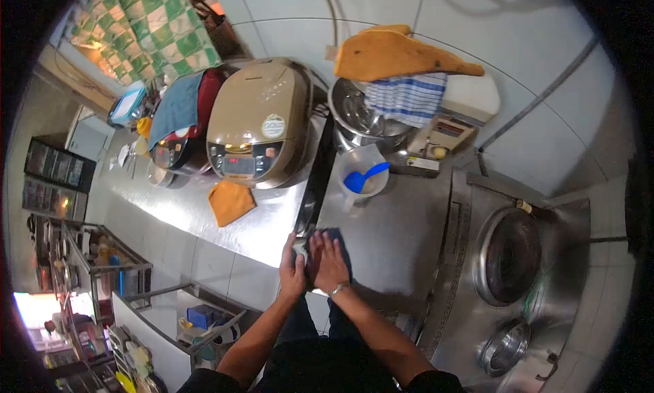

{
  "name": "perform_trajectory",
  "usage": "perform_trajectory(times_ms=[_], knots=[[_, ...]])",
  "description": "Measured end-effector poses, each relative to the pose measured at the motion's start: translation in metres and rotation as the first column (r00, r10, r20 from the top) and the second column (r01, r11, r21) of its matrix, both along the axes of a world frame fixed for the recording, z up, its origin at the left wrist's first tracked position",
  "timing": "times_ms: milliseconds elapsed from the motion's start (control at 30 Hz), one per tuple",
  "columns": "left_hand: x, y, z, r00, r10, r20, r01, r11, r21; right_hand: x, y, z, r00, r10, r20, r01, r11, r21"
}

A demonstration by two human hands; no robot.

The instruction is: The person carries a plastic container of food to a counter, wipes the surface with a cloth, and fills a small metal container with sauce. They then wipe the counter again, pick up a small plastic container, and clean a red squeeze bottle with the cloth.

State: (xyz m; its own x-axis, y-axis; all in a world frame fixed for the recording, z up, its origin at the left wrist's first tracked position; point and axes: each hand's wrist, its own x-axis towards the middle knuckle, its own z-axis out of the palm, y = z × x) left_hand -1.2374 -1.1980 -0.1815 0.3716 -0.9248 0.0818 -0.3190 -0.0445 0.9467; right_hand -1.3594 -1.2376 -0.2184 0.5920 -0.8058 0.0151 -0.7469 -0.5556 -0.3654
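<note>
Near the front edge of the steel counter, my left hand (293, 273) is turned on its side, its fingers curved around a small pale patch by the thumb that I cannot make out. Close on its right is my right hand (327, 262), back up and fingers stretched out. A dark patch, shadow or cloth, borders it. Behind my hands stands a translucent plastic jug (349, 163) with a blue scoop (366, 177) in it. On the left counter, an orange cloth (230, 202) lies in front of a beige rice cooker (259, 120).
A red cooker (197, 151) under a blue towel (174, 114) stands far left. Behind the jug, a metal bowl (347, 110) and a striped cloth (412, 97) sit by a scale (439, 134). At right are a large round pan (509, 257) and a smaller bowl (505, 349).
</note>
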Motion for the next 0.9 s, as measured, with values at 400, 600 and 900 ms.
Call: perform_trajectory(times_ms=[400, 600, 900], knots=[[-0.056, -0.146, 0.029, 0.984, -0.163, -0.077, 0.165, 0.986, 0.021, -0.161, 0.059, 0.021, 0.937, -0.346, -0.048, 0.348, 0.937, 0.027], [-0.04, -0.16, 0.025, 0.936, -0.2, 0.29, 0.238, 0.966, -0.1, -0.194, 0.046, 0.015, 0.87, -0.492, -0.037, 0.491, 0.87, -0.038], [-0.006, -0.194, 0.018, 0.979, -0.193, 0.062, 0.188, 0.979, 0.078, -0.192, 0.046, 0.008, 0.867, -0.495, -0.066, 0.492, 0.869, -0.056]])
